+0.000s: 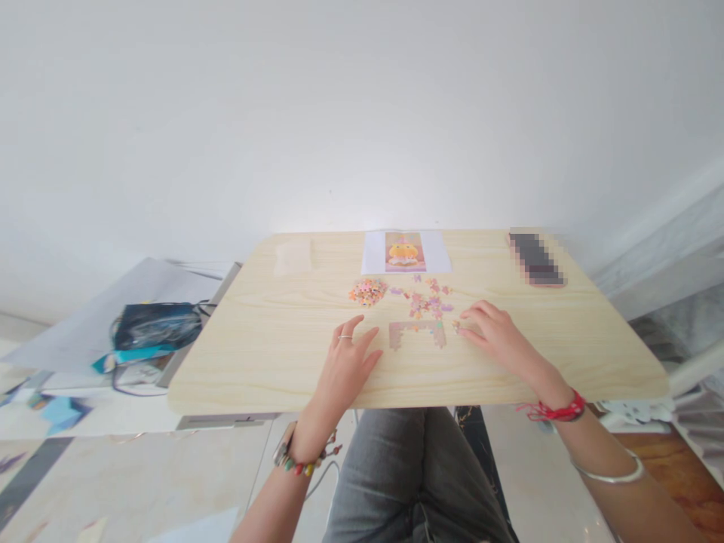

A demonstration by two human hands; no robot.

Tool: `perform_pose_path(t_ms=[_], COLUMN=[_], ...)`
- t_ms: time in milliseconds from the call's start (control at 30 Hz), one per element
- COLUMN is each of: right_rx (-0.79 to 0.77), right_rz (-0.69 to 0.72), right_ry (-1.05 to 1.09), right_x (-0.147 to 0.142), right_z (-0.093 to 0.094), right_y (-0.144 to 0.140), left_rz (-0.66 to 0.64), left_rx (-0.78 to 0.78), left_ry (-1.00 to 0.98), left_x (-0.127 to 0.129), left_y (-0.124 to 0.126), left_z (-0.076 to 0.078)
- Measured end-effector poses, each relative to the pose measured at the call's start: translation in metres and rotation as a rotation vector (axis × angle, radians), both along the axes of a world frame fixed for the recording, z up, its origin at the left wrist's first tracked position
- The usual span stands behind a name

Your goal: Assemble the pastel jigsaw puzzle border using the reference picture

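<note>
Two hands on one table (271, 354): left hand (348, 360) flat, fingers spread; right hand (494, 332) fingertips pressing one puzzle piece (455, 326) beside one assembled strip (417, 332)

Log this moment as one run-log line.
left hand flat on table | right hand fingertips at loose piece beside partly assembled puzzle | piece pile | reference picture

A pale wooden table (271, 354) carries everything. On it lie a reference picture (405, 252), loose puzzle pieces (367, 291), a part-built puzzle strip (417, 332) and a phone (536, 259).
</note>
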State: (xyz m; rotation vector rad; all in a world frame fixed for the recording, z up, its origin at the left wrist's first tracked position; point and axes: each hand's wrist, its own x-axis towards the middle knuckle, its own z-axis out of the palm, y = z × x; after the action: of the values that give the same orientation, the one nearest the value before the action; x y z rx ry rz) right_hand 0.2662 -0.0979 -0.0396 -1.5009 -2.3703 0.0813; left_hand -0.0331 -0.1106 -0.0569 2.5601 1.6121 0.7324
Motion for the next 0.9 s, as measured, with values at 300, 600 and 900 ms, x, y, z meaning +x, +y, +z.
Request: perform_pose_path(t_ms=[300, 600, 900], right_rx=[0.003, 0.037, 0.08], right_rz=[-0.157, 0.033, 0.137], right_ry=[-0.041, -0.081, -0.208], right_x=[-0.013, -0.012, -0.032], right_z=[-0.009, 0.001, 0.014], right_y=[-0.006, -0.013, -0.024], left_rz=[-0.004, -0.022, -0.034], left_rx=[0.004, 0.026, 0.024], left_ry=[0.01, 0.008, 0.005], left_x=[0.003, 0.005, 0.012], left_y=[0.0, -0.003, -0.005], left_z=[0.002, 0.005, 0.01])
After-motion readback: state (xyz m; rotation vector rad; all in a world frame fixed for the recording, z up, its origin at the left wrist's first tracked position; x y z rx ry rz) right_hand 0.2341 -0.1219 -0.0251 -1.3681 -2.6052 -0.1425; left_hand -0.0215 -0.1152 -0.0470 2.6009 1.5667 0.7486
